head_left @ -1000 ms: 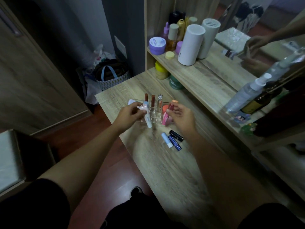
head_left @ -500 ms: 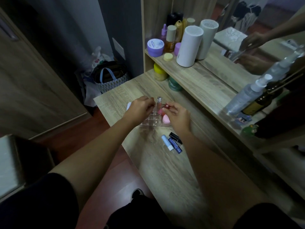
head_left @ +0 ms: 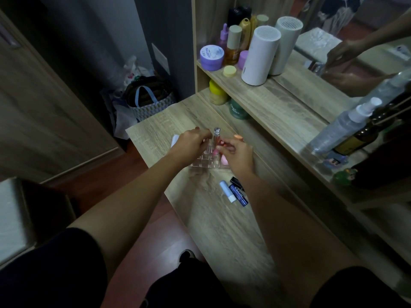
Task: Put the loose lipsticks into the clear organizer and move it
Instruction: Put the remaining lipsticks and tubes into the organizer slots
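The clear organizer (head_left: 203, 162) stands on the wooden desk, with a clear-capped tube (head_left: 217, 134) upright in it and a pink item (head_left: 224, 161) at its right end. My left hand (head_left: 190, 145) reaches down over its back slots with the fingers pinched together; what they hold is hidden. My right hand (head_left: 239, 154) pinches a red lipstick (head_left: 222, 142) over the organizer's right side. Three loose sticks lie just in front on the desk: a light blue one (head_left: 227, 192), a dark blue one (head_left: 239, 195) and a black one (head_left: 235, 180).
A white object (head_left: 174, 140) lies on the desk left of my left hand. The raised shelf (head_left: 278, 101) holds a white cylinder (head_left: 259, 55), jars and bottles, with a mirror behind. A spray bottle (head_left: 342, 126) stands at right. A bag (head_left: 148, 101) sits on the floor beyond the desk.
My left hand carried a white tube from in front of the organizer down over its back slots. My right hand swapped its pink stick for a red lipstick held over the organizer.
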{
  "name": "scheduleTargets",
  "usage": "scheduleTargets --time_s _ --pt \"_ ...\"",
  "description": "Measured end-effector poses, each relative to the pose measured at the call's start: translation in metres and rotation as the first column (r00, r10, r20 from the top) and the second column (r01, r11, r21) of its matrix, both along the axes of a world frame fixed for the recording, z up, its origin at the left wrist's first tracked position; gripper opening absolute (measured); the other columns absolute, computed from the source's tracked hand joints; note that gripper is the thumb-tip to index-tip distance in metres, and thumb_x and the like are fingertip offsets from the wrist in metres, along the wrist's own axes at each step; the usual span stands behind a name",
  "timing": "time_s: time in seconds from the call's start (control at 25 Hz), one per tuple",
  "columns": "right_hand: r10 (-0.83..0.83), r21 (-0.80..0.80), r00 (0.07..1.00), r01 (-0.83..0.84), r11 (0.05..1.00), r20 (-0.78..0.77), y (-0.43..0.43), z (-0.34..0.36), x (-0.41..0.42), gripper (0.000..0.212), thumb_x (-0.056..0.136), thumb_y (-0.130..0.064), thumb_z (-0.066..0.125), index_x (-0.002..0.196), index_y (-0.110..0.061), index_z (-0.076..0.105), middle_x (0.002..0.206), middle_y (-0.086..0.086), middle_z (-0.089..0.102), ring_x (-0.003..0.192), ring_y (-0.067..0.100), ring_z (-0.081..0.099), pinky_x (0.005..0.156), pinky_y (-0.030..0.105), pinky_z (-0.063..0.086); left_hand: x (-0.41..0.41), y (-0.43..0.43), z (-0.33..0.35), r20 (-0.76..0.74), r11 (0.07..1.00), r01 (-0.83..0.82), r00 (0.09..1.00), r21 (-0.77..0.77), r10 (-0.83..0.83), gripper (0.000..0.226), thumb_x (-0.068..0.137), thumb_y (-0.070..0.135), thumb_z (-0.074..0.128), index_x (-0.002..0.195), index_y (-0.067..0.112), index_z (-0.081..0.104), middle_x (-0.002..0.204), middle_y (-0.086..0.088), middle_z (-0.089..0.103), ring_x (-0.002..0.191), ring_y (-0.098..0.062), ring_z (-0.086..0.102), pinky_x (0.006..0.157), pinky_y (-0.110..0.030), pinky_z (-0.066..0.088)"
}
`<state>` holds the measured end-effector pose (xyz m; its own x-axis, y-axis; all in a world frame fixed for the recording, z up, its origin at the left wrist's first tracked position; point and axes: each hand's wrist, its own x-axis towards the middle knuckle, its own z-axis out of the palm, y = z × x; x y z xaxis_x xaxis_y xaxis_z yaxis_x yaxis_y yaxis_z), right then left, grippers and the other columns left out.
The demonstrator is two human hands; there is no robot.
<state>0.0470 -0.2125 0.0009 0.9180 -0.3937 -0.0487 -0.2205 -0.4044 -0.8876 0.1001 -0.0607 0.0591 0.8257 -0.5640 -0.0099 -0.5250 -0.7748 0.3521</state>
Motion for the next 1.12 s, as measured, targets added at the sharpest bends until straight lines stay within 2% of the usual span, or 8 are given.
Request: scheduleTargets --time_s 0.12,0.28,0.4,0.56,0.76,1.0,1.12 --pt "0.057 -0.031 0.998 -0.058 0.998 -0.024 -0.001 0.001 -0.001 0.038 0.079 -0.01 0.072 0.116 -0.011 0.065 0.102 0.006 0.074 0.07 -0.014 0.057 0.061 -0.007 0.041 0.004 -0.005 0.005 -0.065 0.998 0.009 0.998 0.067 -0.004 0.024 0.09 0.018 0.051 0.103 0.008 0.068 0.099 -0.02 0.067 0.093 -0.035 0.063 0.082 -0.043 0.051" --pt "0.094 -0.055 0.992 -0.099 0.994 -0.082 -0.001 0.006 0.0 0.038 0.08 -0.009 0.07 0.117 -0.012 0.064 0.106 0.007 0.073 0.078 0.0 0.061 0.063 0.001 0.042 0.005 -0.007 0.011 -0.124 0.993 0.062 0.991 0.096 -0.05 0.025 0.084 0.016 0.056 0.102 0.005 0.069 0.1 -0.02 0.069 0.097 -0.034 0.06 0.085 -0.041 0.051" --pt "0.101 -0.034 0.992 -0.104 0.994 -0.078 0.001 0.008 0.002 0.039 0.08 -0.005 0.07 0.118 -0.009 0.062 0.109 0.01 0.071 0.085 0.007 0.061 0.07 0.005 0.043 0.009 -0.007 0.012 -0.123 0.986 0.086 0.99 0.141 -0.069 0.025 0.088 0.017 0.056 0.106 0.007 0.07 0.107 -0.02 0.064 0.101 -0.033 0.058 0.087 -0.04 0.049" --pt "0.101 -0.009 0.992 -0.102 0.995 -0.078 0.004 0.01 0.003 0.037 0.078 -0.001 0.071 0.115 -0.006 0.063 0.108 0.012 0.07 0.088 0.01 0.062 0.082 0.018 0.051 0.015 -0.007 0.007 -0.092 0.986 0.096 0.992 0.134 -0.084 0.023 0.088 0.019 0.059 0.104 0.008 0.072 0.111 -0.016 0.061 0.102 -0.03 0.057 0.087 -0.04 0.048" --pt "0.097 -0.011 0.989 -0.099 0.995 -0.111 0.004 0.011 0.006 0.036 0.078 -0.004 0.072 0.113 -0.004 0.064 0.106 0.01 0.071 0.086 0.008 0.063 0.065 0.005 0.045 0.018 -0.005 0.001 -0.07 0.986 0.06 0.996 0.152 -0.05 0.022 0.089 0.023 0.056 0.1 0.009 0.07 0.104 -0.014 0.064 0.097 -0.029 0.059 0.082 -0.045 0.053" --pt "0.112 -0.039 0.983 -0.119 0.992 -0.144 0.0 0.014 0.007 0.04 0.075 -0.003 0.075 0.113 -0.004 0.064 0.106 0.009 0.07 0.089 0.011 0.063 0.074 0.009 0.045 0.018 -0.004 0.004 -0.028 0.993 0.075 0.997 0.092 -0.073 0.026 0.089 0.02 0.057 0.108 0.006 0.068 0.108 -0.017 0.063 0.099 -0.031 0.059 0.08 -0.037 0.046" --pt "0.107 -0.073 0.983 -0.119 0.99 -0.149 -0.008 0.018 0.001 0.036 0.077 -0.004 0.073 0.112 -0.007 0.065 0.105 0.007 0.069 0.086 0.009 0.063 0.067 0.007 0.044 0.009 0.001 0.005 0.031 0.998 0.034 0.999 -0.046 -0.033 0.024 0.087 0.016 0.059 0.105 0.004 0.07 0.102 -0.018 0.066 0.094 -0.032 0.062 0.078 -0.036 0.048"
